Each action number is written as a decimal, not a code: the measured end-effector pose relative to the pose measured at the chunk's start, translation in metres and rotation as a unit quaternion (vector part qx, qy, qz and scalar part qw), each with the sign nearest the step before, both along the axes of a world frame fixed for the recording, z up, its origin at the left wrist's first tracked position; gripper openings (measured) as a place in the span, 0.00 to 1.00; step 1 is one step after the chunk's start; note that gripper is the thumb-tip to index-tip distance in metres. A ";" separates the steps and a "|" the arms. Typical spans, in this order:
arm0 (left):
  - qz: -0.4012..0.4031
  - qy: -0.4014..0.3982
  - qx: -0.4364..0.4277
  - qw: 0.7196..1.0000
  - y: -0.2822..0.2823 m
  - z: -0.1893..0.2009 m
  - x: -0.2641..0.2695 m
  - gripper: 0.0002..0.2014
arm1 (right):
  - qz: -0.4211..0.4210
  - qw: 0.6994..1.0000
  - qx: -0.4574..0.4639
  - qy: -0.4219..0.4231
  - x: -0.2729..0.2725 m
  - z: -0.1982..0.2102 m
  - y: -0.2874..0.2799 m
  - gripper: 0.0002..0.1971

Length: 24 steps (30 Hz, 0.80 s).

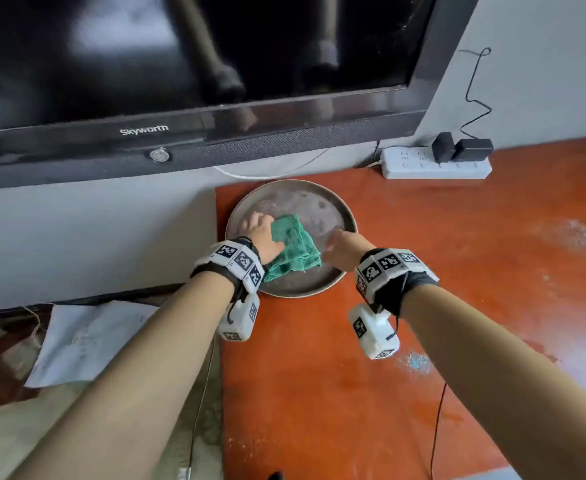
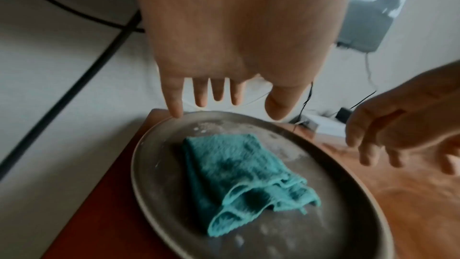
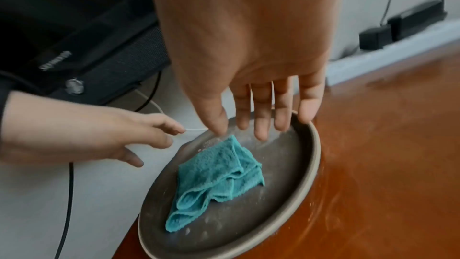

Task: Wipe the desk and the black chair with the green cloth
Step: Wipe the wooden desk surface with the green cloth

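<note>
Judged most likely to go wrong: sliding or tipping of the round grey metal tray (image 1: 319, 202), set close to the left edge at the far corner of the orange-red wooden desk (image 1: 423, 271), if knocked sideways or caught at the rim during pick-up of the crumpled green cloth (image 1: 293, 245). Judged a second risk: transfer of the whitish residue seen on the tray floor onto the desk by the cloth itself. Noted also a white power strip (image 1: 436, 164) with black plugs at the back of the desk, liable to be snagged by a wide wiping stroke. Found the cloth lying loosely folded inside the tray, gripped by neither hand. Found the left hand (image 1: 262, 233) over the tray's left side beside the cloth, fingers (image 2: 217, 90) straight and spread, holding nothing. Found the right hand (image 1: 347, 247) over the tray's right rim, fingers (image 3: 261, 113) extended and close together, likewise empty; contact with the rim not determinable. Found no black chair in any view.
</note>
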<state>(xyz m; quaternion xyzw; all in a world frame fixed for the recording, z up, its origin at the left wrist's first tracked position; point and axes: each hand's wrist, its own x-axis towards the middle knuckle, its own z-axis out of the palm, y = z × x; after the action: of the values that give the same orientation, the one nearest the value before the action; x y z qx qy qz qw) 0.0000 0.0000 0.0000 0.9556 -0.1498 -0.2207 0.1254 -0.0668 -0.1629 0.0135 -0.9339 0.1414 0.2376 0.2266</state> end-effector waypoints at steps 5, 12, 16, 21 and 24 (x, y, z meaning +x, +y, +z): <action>0.062 0.016 0.021 0.998 0.012 -0.032 0.006 0.32 | -0.023 0.999 0.046 0.001 0.011 -0.033 0.002 0.27; 0.120 -0.008 0.025 0.992 0.017 -0.054 0.018 0.28 | -0.102 0.988 0.110 -0.043 0.027 -0.065 0.016 0.30; 0.171 -0.046 0.017 0.984 0.015 -0.059 0.019 0.22 | -0.166 0.974 0.147 -0.040 0.036 -0.071 0.023 0.27; 0.208 -0.051 -0.075 0.974 0.014 -0.058 0.023 0.14 | -0.143 0.977 0.159 -0.024 0.046 -0.076 0.030 0.23; 0.234 -0.040 -0.158 0.959 0.012 -0.051 0.012 0.11 | -0.105 0.985 0.137 -0.028 0.040 -0.076 0.030 0.19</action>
<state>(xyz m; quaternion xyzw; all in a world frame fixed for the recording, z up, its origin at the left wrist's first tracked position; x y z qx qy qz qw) 0.0116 0.0116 -0.0507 0.9401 0.0397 -0.1205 0.3165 -0.0264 -0.1328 -0.0624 -0.8804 0.1985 0.2033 0.3797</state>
